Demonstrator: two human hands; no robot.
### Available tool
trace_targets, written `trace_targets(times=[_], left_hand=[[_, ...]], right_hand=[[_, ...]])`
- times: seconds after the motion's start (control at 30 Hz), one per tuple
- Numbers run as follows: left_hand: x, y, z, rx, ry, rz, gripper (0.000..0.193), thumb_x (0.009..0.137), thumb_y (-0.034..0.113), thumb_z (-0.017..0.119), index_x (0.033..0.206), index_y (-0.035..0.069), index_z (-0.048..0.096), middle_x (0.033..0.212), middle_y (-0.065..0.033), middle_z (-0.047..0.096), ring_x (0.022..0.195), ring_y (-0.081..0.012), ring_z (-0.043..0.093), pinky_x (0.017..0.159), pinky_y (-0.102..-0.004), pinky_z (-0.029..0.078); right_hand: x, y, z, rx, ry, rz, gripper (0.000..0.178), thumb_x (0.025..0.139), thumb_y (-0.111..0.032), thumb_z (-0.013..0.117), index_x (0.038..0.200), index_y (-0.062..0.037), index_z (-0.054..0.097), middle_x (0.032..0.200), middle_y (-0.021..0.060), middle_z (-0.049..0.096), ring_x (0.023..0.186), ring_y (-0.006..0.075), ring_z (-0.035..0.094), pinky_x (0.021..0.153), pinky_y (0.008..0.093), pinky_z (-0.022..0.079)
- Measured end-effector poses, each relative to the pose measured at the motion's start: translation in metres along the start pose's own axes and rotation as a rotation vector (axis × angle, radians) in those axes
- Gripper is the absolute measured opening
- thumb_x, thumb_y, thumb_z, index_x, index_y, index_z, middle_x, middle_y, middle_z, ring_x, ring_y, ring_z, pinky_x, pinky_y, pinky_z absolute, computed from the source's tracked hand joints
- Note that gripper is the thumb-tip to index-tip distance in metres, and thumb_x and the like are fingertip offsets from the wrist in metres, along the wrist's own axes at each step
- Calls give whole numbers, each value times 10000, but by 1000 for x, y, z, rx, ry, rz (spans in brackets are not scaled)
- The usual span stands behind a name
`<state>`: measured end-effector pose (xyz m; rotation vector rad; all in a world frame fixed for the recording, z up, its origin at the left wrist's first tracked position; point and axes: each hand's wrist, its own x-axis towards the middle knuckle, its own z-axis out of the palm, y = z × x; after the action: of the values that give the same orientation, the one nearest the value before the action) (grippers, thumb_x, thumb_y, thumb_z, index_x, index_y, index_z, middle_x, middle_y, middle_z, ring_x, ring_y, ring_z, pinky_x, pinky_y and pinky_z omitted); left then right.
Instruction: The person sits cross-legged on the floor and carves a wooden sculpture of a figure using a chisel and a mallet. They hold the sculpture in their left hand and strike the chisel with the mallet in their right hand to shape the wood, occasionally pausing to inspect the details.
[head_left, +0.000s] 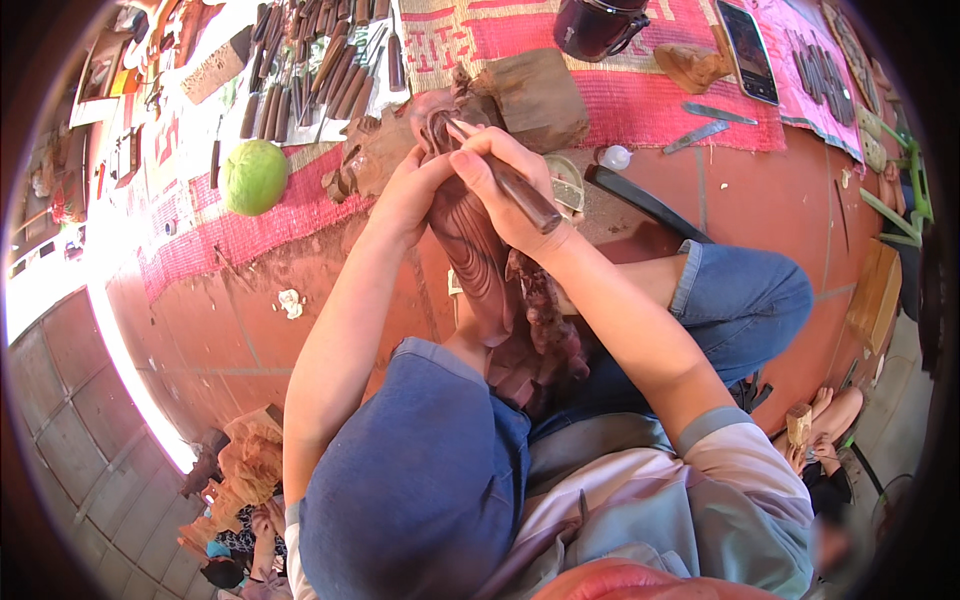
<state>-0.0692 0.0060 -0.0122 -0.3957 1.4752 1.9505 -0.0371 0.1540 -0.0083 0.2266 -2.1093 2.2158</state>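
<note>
**Carving the top of the wooden figure**

Nearest you, the dark red wooden figure (490, 270) stands in the centre of the frame, braced between your knees in blue jeans (745, 300), with its lower part running down toward your lap. Keep it wedged there; judging by the pose, any wobble would spoil the cut.

Your right hand (500, 185) is wrapped tight around the chisel (520, 190), its dark handle slanting out toward the lower right and its tip at the top of the figure. Your left hand (410, 195) is pressed against the figure's left side, fingers closed on the wood just beside the tip. It looks wise to keep those fingers behind the cutting edge, push in short strokes and let the left thumb steady the blade.

Farther off, upper left, a green round fruit (254, 176) lies on the red woven mat (230, 235), and beyond it a row of carving tools (310, 70). A phone (748, 50) lies upper right.

The chisel's edge is hidden by your fingers, so the exact cut cannot be made out. The figure's base is covered by your legs, and the frame's rim is dark and bent.
</note>
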Motion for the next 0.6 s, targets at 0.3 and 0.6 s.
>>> trace_targets(times=[0.3, 0.6], left_hand=[[3, 1, 0, -64, 12, -44, 487, 810, 138, 672, 1208, -21, 439, 1089, -122, 593, 965, -191, 613, 838, -309, 505], [0, 2, 0, -70, 27, -54, 510, 807, 151, 682, 1215, -16, 425, 1093, -119, 589, 965, -181, 611, 852, -296, 491]], right_hand=[[5, -3, -22, -11, -48, -89, 202, 904, -181, 605, 827, -2, 553, 638, 41, 560, 642, 116, 532, 1001, 371, 403], [8, -7, -17, 79, -73, 27, 194, 906, -180, 606, 849, 3, 570, 683, 26, 537, 657, 68, 511, 656, 229, 440]])
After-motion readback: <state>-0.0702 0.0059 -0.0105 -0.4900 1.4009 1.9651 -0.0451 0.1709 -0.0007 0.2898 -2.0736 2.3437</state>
